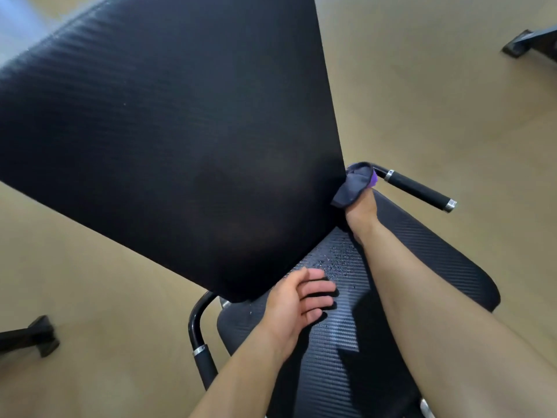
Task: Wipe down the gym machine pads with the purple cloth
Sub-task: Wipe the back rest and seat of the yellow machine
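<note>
The machine's big black back pad point(168, 137) fills the upper left of the head view. Below it lies the black textured seat pad point(422, 267), with wet droplets near its middle. My right hand point(361, 214) reaches to the seat's far end, where seat and back pad meet, and grips the purple cloth point(355, 184) pressed against the back pad's lower right corner. My left hand point(301, 300) hovers open over the seat's near left part, fingers spread, holding nothing.
A black handle with silver rings point(419, 188) sticks out to the right beyond the cloth. A second curved handle point(200, 342) stands at the seat's left side. Dark machine feet sit on the tan floor at lower left point(39, 336) and upper right point(530, 42).
</note>
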